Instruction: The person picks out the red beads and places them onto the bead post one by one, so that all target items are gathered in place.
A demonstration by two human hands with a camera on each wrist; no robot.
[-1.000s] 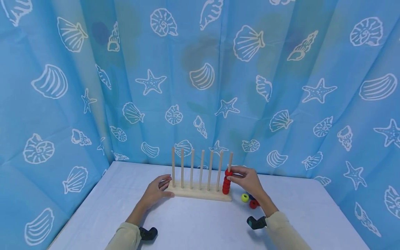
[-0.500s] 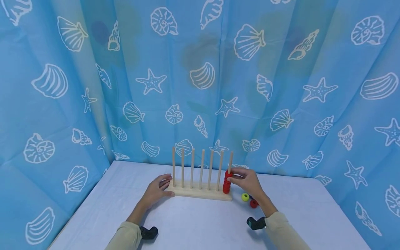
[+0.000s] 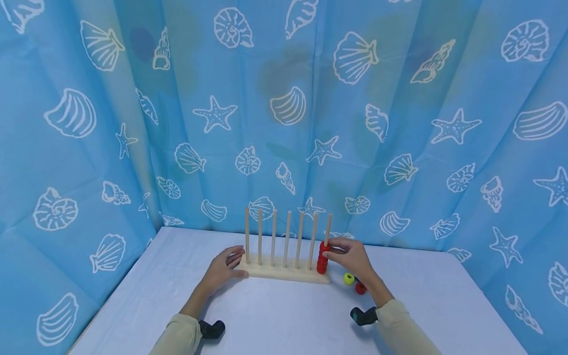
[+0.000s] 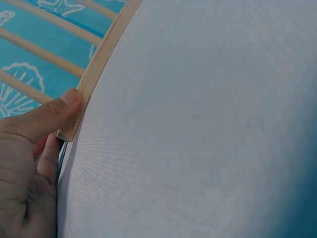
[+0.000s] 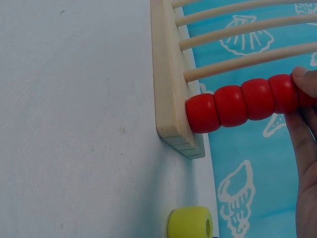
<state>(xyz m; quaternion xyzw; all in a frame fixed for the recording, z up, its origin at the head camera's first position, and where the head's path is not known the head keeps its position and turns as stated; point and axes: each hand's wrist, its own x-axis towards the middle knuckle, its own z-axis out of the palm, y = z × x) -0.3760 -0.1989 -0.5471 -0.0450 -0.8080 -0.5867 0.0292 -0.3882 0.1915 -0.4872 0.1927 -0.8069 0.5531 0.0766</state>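
A pale wooden bead stand (image 3: 284,273) with a row of upright pegs stands on the white-covered table. My left hand (image 3: 222,269) holds the left end of its base. In the left wrist view the thumb (image 4: 72,96) presses on the base (image 4: 94,69) and the other fingers lie behind its end. Several red beads (image 3: 321,264) are stacked on the rightmost peg; the other pegs are bare. With thumb and fingers, my right hand (image 3: 352,256) pinches the top red bead (image 5: 304,99), partly hiding it. Below it, the stacked red beads (image 5: 231,105) touch one another.
A yellow bead (image 3: 348,279) and a loose red bead (image 3: 361,288) lie on the table right of the stand, near my right forearm. A blue curtain (image 3: 284,123) with white shell prints hangs close behind the stand.
The top red bead and my right fingers have sunk slightly on the peg, and the stack is tighter. A dark blue bead seen beside the yellow one no longer shows. My left hand stays put.
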